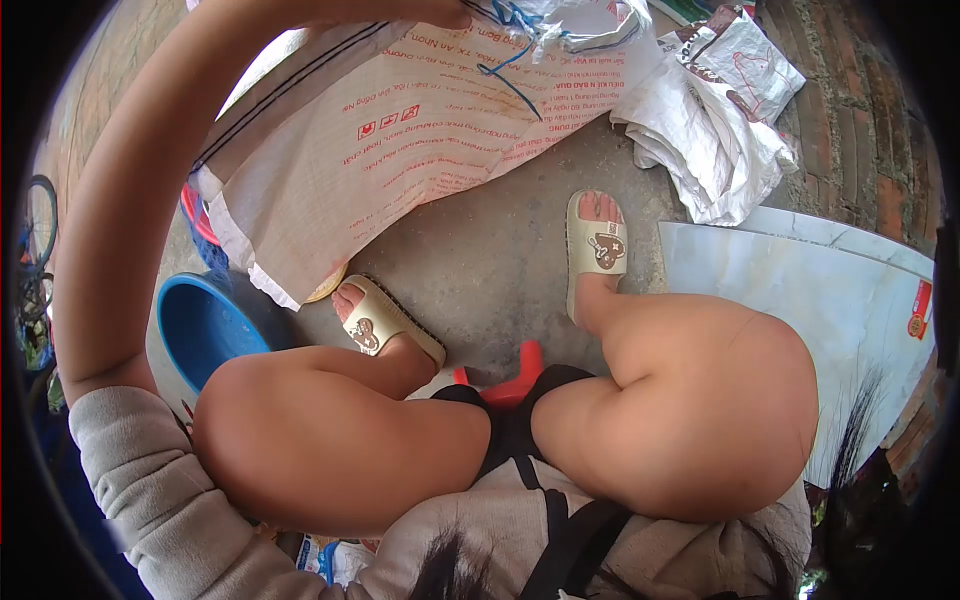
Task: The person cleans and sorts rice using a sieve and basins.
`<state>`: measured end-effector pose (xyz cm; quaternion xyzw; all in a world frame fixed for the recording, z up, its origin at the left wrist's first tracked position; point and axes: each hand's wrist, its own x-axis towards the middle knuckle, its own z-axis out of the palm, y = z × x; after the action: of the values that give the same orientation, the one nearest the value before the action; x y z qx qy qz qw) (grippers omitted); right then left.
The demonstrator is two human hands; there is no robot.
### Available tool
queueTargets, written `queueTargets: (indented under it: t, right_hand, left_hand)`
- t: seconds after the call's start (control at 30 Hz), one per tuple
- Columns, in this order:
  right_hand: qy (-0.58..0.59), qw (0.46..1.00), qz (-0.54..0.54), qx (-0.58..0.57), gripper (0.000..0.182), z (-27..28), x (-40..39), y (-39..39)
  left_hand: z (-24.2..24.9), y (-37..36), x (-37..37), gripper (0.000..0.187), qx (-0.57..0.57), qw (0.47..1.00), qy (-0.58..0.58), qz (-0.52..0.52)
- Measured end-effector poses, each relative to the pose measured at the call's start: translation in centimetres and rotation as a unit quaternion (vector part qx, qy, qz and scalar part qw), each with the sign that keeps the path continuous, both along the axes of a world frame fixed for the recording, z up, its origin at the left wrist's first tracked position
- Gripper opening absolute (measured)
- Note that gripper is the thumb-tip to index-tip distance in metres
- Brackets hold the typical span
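Observation:
My left arm reaches up along the left side, and my left hand (435, 11) is at the top edge, mostly cut off. It is by the upper part of a large woven sack (400, 170) with red print, and its grip does not show. Blue string (515, 90) and crumpled white plastic (590, 30) lie at the sack's top, right of the hand. A dark double cord (290, 95) runs along the sack's left side. My right hand is out of view.
A blue basin (215, 325) stands at the left, beside my knee. Crumpled white sacks (715, 130) lie at the upper right, above a pale marbled panel (790, 260). My sandalled feet (600, 235) rest on concrete. A red plastic piece (522, 377) shows between my legs.

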<state>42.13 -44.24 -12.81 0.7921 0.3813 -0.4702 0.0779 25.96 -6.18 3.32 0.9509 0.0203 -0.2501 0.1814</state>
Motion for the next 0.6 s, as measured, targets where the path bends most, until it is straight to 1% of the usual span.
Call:
queueTargets:
  t: [0.03, 0.07, 0.1, 0.13, 0.17, 0.2, 0.23, 0.3, 0.33, 0.37, 0.43, 0.47, 0.5, 0.53, 0.57, 0.6]
  right_hand:
    - [0.0, 1.0, 0.011, -0.01, 0.041, 0.7, -1.5, 1.1]
    - [-0.003, 1.0, 0.022, -0.016, 0.041, 1.7, -3.1, 2.6]
    - [-0.01, 0.999, 0.031, -0.019, 0.042, 3.5, -5.0, 1.9]
    - [-0.018, 0.999, 0.04, -0.02, 0.043, 4.5, -5.1, 2.0]
    - [-0.078, 0.983, -0.048, 0.157, 0.057, 7.2, -4.3, 3.4]
    - [-0.222, 0.918, -0.008, 0.329, 0.069, 8.7, -4.0, 5.3]
    - [-0.351, 0.804, 0.028, 0.48, 0.081, 10.2, -4.4, 7.1]
    - [-0.391, 0.698, 0.067, 0.596, 0.092, 13.3, -5.5, 9.8]
    - [-0.391, 0.637, 0.07, 0.661, 0.088, 14.4, -6.5, 10.4]
    - [-0.406, 0.614, 0.063, 0.674, 0.088, 16.1, -7.0, 10.5]
    - [-0.396, 0.584, 0.114, 0.699, 0.088, 19.4, -7.9, 10.2]
    - [-0.374, 0.651, 0.135, 0.646, 0.091, 20.8, -8.9, 10.0]
    - [-0.25, 0.752, 0.15, 0.591, 0.087, 21.5, -8.9, 9.7]
    - [-0.093, 0.83, 0.078, 0.545, 0.073, 22.1, -9.1, 9.9]
    - [0.01, 0.841, 0.114, 0.529, 0.056, 23.2, -9.1, 9.3]
    - [0.065, 0.907, 0.131, 0.395, 0.042, 24.6, -8.6, 9.3]
  left_hand:
    - [0.0, -0.1, -0.9, 0.031, 0.005, 0.998, -0.046, -0.034]
    - [-0.2, -0.7, -2.3, 0.031, 0.015, 0.998, -0.055, -0.031]
    - [-0.6, -1.5, -3.6, 0.029, -0.004, 0.99, -0.136, -0.041]
    - [-0.4, -2.3, -4.6, 0.026, -0.02, 0.974, -0.217, -0.056]
    - [1.3, -4.0, -5.4, 0.031, -0.009, 0.979, -0.198, -0.055]
    - [2.5, -4.9, -6.2, 0.028, 0.008, 0.973, -0.215, -0.088]
    - [3.8, -5.8, -7.2, 0.025, 0.023, 0.966, -0.226, -0.122]
    - [7.8, -8.5, -9.4, 0.022, 0.063, 0.958, -0.247, -0.129]
    - [10.0, -9.6, -10.6, 0.022, 0.081, 0.962, -0.227, -0.128]
    - [11.9, -10.5, -11.9, 0.024, 0.081, 0.962, -0.229, -0.129]
    - [15.9, -12.1, -14.6, 0.025, 0.105, 0.958, -0.233, -0.129]
    - [17.7, -12.2, -16.0, 0.026, 0.093, 0.953, -0.267, -0.11]
    - [19.6, -12.2, -17.5, 0.028, 0.082, 0.945, -0.301, -0.094]
    - [21.7, -11.9, -19.0, 0.032, 0.076, 0.949, -0.304, -0.018]
    - [22.7, -11.1, -20.3, 0.039, 0.022, 0.945, -0.32, 0.067]
    - [23.3, -10.6, -21.4, 0.043, 0.056, 0.948, -0.311, 0.037]
